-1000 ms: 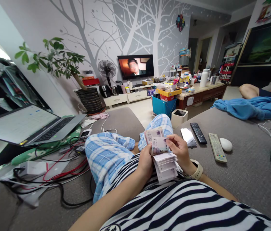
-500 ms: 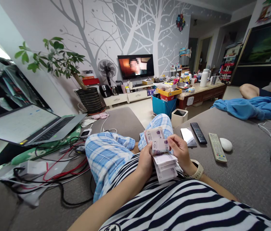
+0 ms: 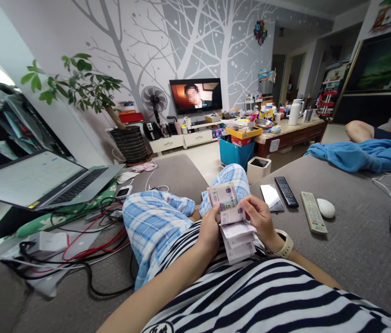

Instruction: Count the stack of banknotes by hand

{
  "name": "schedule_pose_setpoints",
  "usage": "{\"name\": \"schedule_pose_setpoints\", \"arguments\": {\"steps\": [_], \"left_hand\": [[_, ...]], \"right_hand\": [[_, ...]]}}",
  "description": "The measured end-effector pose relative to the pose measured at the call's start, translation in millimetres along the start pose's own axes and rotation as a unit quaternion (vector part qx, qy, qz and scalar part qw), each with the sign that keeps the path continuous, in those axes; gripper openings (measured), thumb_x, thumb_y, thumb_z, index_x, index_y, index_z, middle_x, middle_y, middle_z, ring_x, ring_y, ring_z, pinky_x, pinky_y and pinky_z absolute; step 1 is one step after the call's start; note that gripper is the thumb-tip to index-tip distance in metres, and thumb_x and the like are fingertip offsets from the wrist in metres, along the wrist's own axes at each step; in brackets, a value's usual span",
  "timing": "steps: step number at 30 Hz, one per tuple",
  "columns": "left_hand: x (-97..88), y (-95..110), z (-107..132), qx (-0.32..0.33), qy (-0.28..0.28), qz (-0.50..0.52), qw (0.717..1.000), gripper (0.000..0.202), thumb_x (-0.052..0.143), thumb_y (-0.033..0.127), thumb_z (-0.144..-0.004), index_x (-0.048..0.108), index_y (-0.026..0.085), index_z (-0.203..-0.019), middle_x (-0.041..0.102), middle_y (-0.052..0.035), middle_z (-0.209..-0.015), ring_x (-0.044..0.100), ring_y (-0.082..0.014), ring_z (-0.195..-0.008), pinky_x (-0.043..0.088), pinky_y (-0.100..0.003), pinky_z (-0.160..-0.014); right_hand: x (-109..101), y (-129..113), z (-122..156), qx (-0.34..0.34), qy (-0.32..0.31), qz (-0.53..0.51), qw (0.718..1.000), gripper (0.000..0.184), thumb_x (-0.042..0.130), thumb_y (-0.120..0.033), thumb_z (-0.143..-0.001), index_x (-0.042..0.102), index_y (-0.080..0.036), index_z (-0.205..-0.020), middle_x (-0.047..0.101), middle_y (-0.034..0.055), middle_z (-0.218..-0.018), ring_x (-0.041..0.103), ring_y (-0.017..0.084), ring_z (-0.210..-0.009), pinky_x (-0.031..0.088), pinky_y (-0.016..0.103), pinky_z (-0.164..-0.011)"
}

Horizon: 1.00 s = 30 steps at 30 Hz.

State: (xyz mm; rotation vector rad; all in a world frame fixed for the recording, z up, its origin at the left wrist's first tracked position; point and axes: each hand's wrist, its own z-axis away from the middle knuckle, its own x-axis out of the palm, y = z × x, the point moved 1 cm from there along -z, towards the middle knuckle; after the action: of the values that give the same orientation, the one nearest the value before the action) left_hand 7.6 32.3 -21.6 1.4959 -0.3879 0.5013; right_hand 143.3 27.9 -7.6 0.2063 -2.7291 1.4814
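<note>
A stack of pale purple banknotes (image 3: 225, 193) marked with a 5 is held over my lap. My left hand (image 3: 209, 231) grips the stack at its left side, thumb pressed on the notes. Several notes are folded down toward my striped shirt, their ends fanned below the fingers. My right hand (image 3: 259, 219) pinches the right edge of a banknote between thumb and fingers, and this note bends downward. A pale watch band (image 3: 287, 244) sits on my right wrist.
Right of my knee lie a phone (image 3: 271, 197), a black remote (image 3: 286, 191), a beige remote (image 3: 313, 212) and a white mouse (image 3: 326, 208). At left are an open laptop (image 3: 77, 187) and tangled cables (image 3: 84, 252). Another person's leg (image 3: 360, 130) shows at far right beside a blue blanket (image 3: 358, 155).
The banknote at my right fingers has bent further down toward me, uncovering more of the upright note behind it. My left hand stays nearly in place.
</note>
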Motion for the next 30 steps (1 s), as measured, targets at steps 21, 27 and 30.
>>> {"name": "schedule_pose_setpoints", "arguments": {"steps": [21, 27, 30], "left_hand": [[1.2, -0.1, 3.5, -0.029, 0.002, 0.006, 1.000, 0.030, 0.069, 0.027, -0.066, 0.068, 0.012, -0.091, 0.074, -0.0091, -0.085, 0.070, -0.0260, -0.083, 0.054, -0.039, -0.080], [-1.3, -4.6, -3.3, 0.001, 0.014, 0.028, 1.000, 0.030, 0.065, 0.035, -0.070, 0.069, 0.013, -0.090, 0.074, -0.0085, -0.089, 0.069, -0.0246, -0.087, 0.053, -0.037, -0.081], [-2.5, -5.6, -4.3, 0.010, 0.001, 0.016, 1.000, 0.028, 0.064, 0.034, -0.071, 0.069, 0.012, -0.089, 0.074, -0.0075, -0.088, 0.068, -0.0234, -0.087, 0.051, -0.035, -0.081]], "right_hand": [[-2.1, 20.4, -14.4, 0.044, 0.061, 0.059, 0.995, 0.036, 0.063, -0.047, -0.079, 0.051, -0.019, -0.060, 0.046, -0.0034, -0.052, 0.042, 0.012, -0.051, 0.034, 0.025, -0.048], [-0.9, 14.4, -8.7, 0.014, 0.060, 0.029, 0.998, 0.030, 0.063, -0.042, -0.081, 0.051, -0.019, -0.065, 0.042, -0.0044, -0.055, 0.038, 0.011, -0.051, 0.032, 0.025, -0.049], [-0.1, 9.0, -5.3, 0.008, 0.044, 0.010, 0.999, 0.026, 0.062, -0.039, -0.082, 0.053, -0.019, -0.067, 0.043, -0.0043, -0.056, 0.037, 0.011, -0.052, 0.032, 0.025, -0.050]]}}
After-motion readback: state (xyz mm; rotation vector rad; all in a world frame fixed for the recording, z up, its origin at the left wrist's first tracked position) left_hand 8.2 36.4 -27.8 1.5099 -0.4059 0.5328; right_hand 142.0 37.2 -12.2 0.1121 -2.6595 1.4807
